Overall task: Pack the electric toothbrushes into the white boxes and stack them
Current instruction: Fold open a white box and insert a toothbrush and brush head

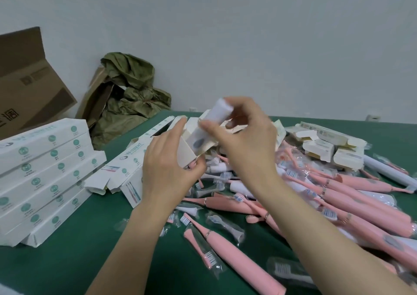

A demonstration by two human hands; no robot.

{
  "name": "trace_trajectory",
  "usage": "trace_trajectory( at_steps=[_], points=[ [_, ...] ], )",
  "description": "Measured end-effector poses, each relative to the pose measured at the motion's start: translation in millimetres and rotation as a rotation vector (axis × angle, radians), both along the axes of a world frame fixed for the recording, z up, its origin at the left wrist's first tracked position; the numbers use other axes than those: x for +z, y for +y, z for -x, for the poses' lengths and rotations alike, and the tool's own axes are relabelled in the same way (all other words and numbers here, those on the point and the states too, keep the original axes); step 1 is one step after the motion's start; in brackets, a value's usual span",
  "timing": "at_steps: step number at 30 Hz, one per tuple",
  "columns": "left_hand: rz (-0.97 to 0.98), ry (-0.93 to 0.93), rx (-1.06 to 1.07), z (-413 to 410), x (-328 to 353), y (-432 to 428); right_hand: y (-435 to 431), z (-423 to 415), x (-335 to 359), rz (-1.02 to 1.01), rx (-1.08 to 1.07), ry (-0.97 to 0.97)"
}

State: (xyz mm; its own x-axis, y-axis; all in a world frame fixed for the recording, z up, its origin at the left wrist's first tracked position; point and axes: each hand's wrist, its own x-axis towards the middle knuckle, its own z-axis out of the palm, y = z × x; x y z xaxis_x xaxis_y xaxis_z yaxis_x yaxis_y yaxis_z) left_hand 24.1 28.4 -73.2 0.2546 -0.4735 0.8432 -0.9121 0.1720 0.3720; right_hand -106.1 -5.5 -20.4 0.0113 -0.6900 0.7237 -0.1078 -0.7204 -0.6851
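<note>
My left hand (168,170) grips an open white box (188,152) by its lower end, above the green table (90,261). My right hand (246,136) holds a white electric toothbrush (217,116), whose lower part sits inside the box's open end while its butt end sticks up and out. A stack of packed white boxes (42,177) with green round marks stands at the left. Pink toothbrushes (352,206) and bagged brush heads (225,227) lie heaped on the right and in front of me.
Several empty white boxes (126,163) lie behind my left hand, and small cream cartons (327,145) sit at the far right. A brown cardboard carton (24,87) and a crumpled green bag (130,96) stand against the wall at the back left.
</note>
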Motion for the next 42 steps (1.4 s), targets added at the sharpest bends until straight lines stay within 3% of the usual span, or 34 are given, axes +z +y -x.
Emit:
trace_trajectory(
  at_steps=[6,9,13,14,19,22,25,27,31,33,37,42],
  points=[
    [0.146,0.12,-0.03,0.0,4.7,9.7,10.3,-14.0,-20.3,0.375,0.059,0.325],
    [0.171,0.175,-0.018,-7.2,6.4,14.3,11.4,-12.4,-15.8,0.453,0.135,0.542],
    [0.2,0.235,-0.038,-12.3,5.8,18.1,10.9,8.5,-4.6,0.18,0.092,0.293],
    [0.22,0.225,-0.04,-12.2,5.9,19.2,8.1,14.5,-3.0,0.074,0.052,0.314],
    [0.264,0.197,-0.024,-12.2,7.3,20.2,14.1,26.3,-27.1,-0.33,0.041,1.368],
    [0.233,0.183,-0.02,-12.1,6.2,18.5,33.4,19.0,-48.7,-0.218,-0.032,1.542],
    [0.15,0.16,-0.04,-8.7,4.5,16.8,29.5,17.1,-45.1,-0.285,0.055,1.442],
    [0.094,0.17,-0.06,-7.0,3.5,15.7,20.5,21.5,-23.3,-0.406,0.171,1.251],
    [0.003,0.112,-0.083,-6.9,2.6,12.4,18.8,21.9,14.9,-0.531,0.558,0.358],
    [-0.01,0.107,-0.09,-5.3,1.6,10.6,21.0,10.5,17.5,-0.5,0.634,0.022],
    [0.006,0.08,-0.093,0.3,-1.7,7.8,11.9,-12.8,4.9,-0.296,0.201,-0.037],
    [-0.004,0.03,-0.115,3.9,-5.8,4.5,-0.2,-17.6,-6.8,-0.375,0.118,-0.02]
  ],
)
